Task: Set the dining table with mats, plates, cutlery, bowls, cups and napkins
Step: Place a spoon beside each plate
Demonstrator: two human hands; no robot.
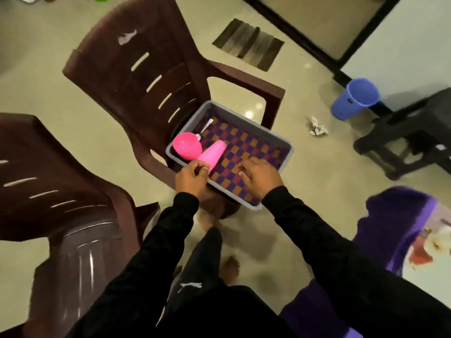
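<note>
Two dark brown moulded plastic armchairs stand on the pale tiled floor; the nearer brown chair (56, 191) fills the left, and the farther brown slatted armchair (136, 69) carries a grey rectangular plastic tub (285, 152) on its seat. Lining the tub is a checked woven mat in purple, orange and red (246, 147), its long axis running from upper left to lower right. The right hand (260, 175) lies on the mat near the tub's close edge, fingers curled down into the weave, though whether it has pinched the mat I cannot tell. The left hand (191, 178) is at the tub's near left corner, fingers bent together at the base of a pink plastic cup (211, 154) lying on its side, mouth toward the hand; a firm grip is not clear. Just beyond sits a pink round bowl (187, 145), then a steel spoon (205, 129). A small white logo on the dark trousers (190, 286) is too blurred to read.
</note>
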